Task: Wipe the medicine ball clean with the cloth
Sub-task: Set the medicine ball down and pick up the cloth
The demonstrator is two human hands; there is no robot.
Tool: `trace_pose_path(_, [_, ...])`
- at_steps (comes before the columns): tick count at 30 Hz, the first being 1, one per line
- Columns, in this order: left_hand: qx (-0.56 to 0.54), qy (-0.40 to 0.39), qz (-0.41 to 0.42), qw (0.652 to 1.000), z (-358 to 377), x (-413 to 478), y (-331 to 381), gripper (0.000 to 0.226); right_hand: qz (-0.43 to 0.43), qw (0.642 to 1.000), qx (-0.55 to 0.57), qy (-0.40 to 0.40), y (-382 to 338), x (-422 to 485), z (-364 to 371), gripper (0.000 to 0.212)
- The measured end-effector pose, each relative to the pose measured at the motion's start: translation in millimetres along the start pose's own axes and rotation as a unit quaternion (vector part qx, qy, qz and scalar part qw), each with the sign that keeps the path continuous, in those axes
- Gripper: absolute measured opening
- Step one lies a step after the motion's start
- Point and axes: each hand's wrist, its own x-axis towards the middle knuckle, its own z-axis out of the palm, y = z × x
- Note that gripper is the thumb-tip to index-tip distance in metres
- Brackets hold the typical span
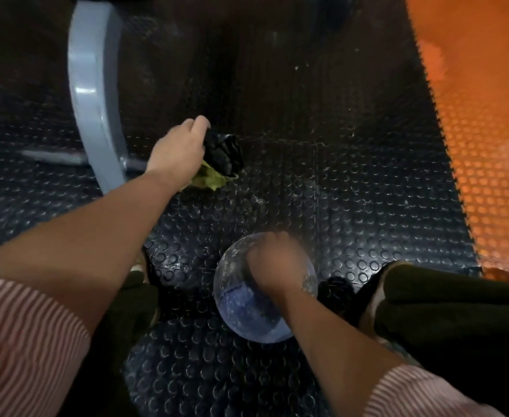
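Wiping seems not yet begun: left hand (176,149) grips the cloth (223,158) on the floor (337,182), right hand (273,261) holds the dusty ball (244,311).

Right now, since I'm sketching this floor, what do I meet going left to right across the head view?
Grey metal frame leg, left hand, cloth, medicine ball, orange studded mat.

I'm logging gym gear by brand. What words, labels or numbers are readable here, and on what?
None readable.
The ball shows only pale scuffs, no lettering.
The cloth, the grey frame and the studded mat carry no print.
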Motion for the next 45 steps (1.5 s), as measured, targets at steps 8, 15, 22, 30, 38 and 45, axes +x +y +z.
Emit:
trace_pose_path(8, [-0.045,-0.008,0.043,0.998,-46,-53,52,0.034,-0.029,0.996,-0.063,-0.063,2,-17,-10,0.042])
trace_pose_path(15, [-0.096,-0.027,0.039,0.994,-79,-73,81,0.028,-0.067,0.986,-0.092,-0.122,14,-20,-36,0.043])
trace_pose_path(22, [-0.119,-0.07,0.032,0.99,-86,-90,96,0.024,-0.108,0.965,-0.197,-0.132,-10,-5,-121,0.039])
trace_pose_path(30, [-0.177,-0.116,0.031,0.977,-79,-102,114,0.031,-0.139,0.982,-0.087,-0.089,-39,-39,-199,0.074])
trace_pose_path(38, [-0.286,-0.111,-0.019,0.952,-79,-84,115,0.019,-0.167,0.981,0.061,-0.08,-47,-21,-212,0.029])
trace_pose_path(45, [-0.352,-0.149,-0.074,0.921,-79,-74,116,0.02,-0.114,0.958,0.216,-0.152,-34,-14,-214,0.024])
